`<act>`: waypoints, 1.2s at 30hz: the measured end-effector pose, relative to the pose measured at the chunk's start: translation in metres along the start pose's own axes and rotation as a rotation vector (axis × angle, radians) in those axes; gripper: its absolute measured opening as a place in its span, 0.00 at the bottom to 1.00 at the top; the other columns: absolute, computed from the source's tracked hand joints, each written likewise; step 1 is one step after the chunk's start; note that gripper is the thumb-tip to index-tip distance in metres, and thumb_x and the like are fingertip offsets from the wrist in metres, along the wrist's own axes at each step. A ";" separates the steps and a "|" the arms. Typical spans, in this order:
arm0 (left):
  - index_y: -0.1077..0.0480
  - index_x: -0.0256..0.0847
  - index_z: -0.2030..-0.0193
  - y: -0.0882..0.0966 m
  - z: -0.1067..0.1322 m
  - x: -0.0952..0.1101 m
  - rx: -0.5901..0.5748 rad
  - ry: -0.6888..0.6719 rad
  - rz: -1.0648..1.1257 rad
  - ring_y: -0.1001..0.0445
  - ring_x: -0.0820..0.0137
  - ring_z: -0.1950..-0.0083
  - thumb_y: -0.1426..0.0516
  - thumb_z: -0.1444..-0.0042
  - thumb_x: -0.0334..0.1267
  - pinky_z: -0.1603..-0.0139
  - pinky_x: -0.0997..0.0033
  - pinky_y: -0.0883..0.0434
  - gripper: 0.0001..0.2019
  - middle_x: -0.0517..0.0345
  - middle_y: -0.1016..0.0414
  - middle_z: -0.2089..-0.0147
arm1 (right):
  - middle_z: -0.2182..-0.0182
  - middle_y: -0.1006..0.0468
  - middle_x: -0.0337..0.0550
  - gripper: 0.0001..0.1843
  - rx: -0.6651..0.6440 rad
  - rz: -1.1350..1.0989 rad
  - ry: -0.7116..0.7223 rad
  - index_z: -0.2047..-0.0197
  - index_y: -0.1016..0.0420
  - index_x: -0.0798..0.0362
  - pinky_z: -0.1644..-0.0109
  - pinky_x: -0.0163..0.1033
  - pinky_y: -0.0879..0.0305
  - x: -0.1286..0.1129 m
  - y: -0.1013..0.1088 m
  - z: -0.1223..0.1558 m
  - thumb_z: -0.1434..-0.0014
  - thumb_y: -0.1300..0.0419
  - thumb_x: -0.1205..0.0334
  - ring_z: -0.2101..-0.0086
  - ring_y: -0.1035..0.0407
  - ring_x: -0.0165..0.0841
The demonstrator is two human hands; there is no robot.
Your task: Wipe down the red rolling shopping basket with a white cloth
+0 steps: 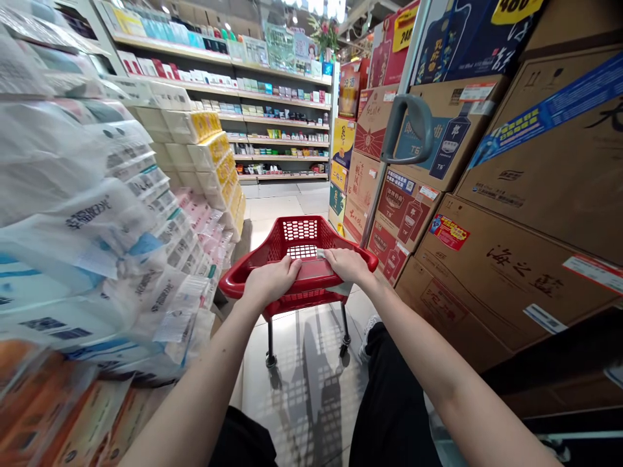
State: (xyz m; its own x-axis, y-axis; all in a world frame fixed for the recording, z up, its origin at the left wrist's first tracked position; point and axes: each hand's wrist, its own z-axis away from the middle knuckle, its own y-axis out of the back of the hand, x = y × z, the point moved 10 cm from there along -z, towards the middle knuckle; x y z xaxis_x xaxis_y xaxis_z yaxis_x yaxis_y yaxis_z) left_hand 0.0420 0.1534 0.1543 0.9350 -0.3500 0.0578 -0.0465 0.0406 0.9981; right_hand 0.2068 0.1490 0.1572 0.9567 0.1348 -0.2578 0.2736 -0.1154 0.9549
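A red plastic shopping cart (233,275) stands directly in front of me, its basket of open mesh and its legs on small dark wheels. Wrapped around the left part of its handle is my left hand (272,280), thumb on top. My right hand (346,266) closes over the right part of the same handle. A small pale piece of something, perhaps paper or cloth, shows at the right hand's fingers, with more of it below the palm; I cannot tell what it is. Mesh is visible through the basket, and no goods show in it.
Stacked tissue packs (195,155) lean in close on the left. Liquor cartons (516,259) rise on the right, beside a metal pole with a grey handle (407,130). A pale tiled floor (272,207) leads to shelves of boxed goods (282,123).
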 end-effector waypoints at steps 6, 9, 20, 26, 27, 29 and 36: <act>0.35 0.45 0.49 -0.004 -0.011 -0.006 0.004 0.048 0.045 0.25 0.54 0.54 0.72 0.40 0.57 0.56 0.54 0.33 0.32 0.49 0.24 0.53 | 0.47 0.29 0.43 0.27 0.164 0.120 0.107 0.39 0.38 0.42 0.52 0.35 0.38 -0.024 0.017 0.034 0.31 0.69 0.51 0.53 0.31 0.32; 0.35 0.45 0.51 -0.003 -0.014 -0.007 0.029 0.050 0.041 0.25 0.53 0.54 0.72 0.41 0.57 0.56 0.53 0.33 0.32 0.49 0.23 0.54 | 0.45 0.31 0.43 0.26 0.185 0.136 0.104 0.36 0.43 0.41 0.53 0.36 0.38 -0.023 0.017 0.033 0.31 0.69 0.50 0.53 0.31 0.33; 0.34 0.44 0.52 0.000 -0.022 -0.002 0.065 0.072 0.048 0.25 0.54 0.55 0.73 0.41 0.58 0.56 0.54 0.33 0.34 0.47 0.22 0.56 | 0.55 0.24 0.49 0.30 -0.014 0.146 0.006 0.50 0.29 0.50 0.54 0.43 0.37 0.011 -0.006 -0.021 0.32 0.70 0.50 0.56 0.30 0.39; 0.33 0.43 0.50 -0.002 -0.033 -0.012 0.093 0.120 0.056 0.25 0.54 0.54 0.72 0.40 0.57 0.56 0.55 0.33 0.34 0.46 0.22 0.55 | 0.46 0.29 0.46 0.28 0.346 0.124 0.037 0.37 0.40 0.48 0.47 0.39 0.45 -0.008 0.007 0.006 0.31 0.70 0.56 0.51 0.34 0.35; 0.33 0.43 0.50 -0.002 -0.035 -0.014 0.096 0.126 0.054 0.25 0.54 0.54 0.72 0.40 0.57 0.56 0.55 0.33 0.33 0.46 0.23 0.55 | 0.44 0.31 0.46 0.27 0.396 0.112 0.067 0.36 0.42 0.49 0.45 0.40 0.47 -0.012 0.007 0.011 0.31 0.68 0.56 0.49 0.35 0.36; 0.33 0.44 0.51 -0.003 -0.036 -0.015 0.104 0.133 0.048 0.25 0.55 0.54 0.71 0.40 0.56 0.56 0.56 0.33 0.32 0.47 0.23 0.54 | 0.43 0.33 0.48 0.26 0.462 0.091 0.108 0.35 0.44 0.50 0.42 0.43 0.50 -0.016 0.004 0.020 0.32 0.65 0.56 0.46 0.40 0.38; 0.33 0.43 0.52 -0.004 -0.037 -0.016 0.121 0.133 0.035 0.25 0.55 0.55 0.70 0.39 0.55 0.58 0.58 0.33 0.31 0.48 0.22 0.58 | 0.40 0.42 0.52 0.32 0.463 0.127 0.234 0.33 0.48 0.52 0.39 0.50 0.57 -0.032 -0.010 0.045 0.37 0.53 0.47 0.40 0.51 0.45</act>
State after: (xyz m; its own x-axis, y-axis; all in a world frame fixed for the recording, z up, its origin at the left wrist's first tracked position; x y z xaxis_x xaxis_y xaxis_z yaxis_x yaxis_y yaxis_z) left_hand 0.0407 0.1938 0.1484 0.9699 -0.2235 0.0972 -0.1144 -0.0654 0.9913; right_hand 0.1780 0.1019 0.1492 0.9520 0.3013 -0.0539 0.2225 -0.5602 0.7979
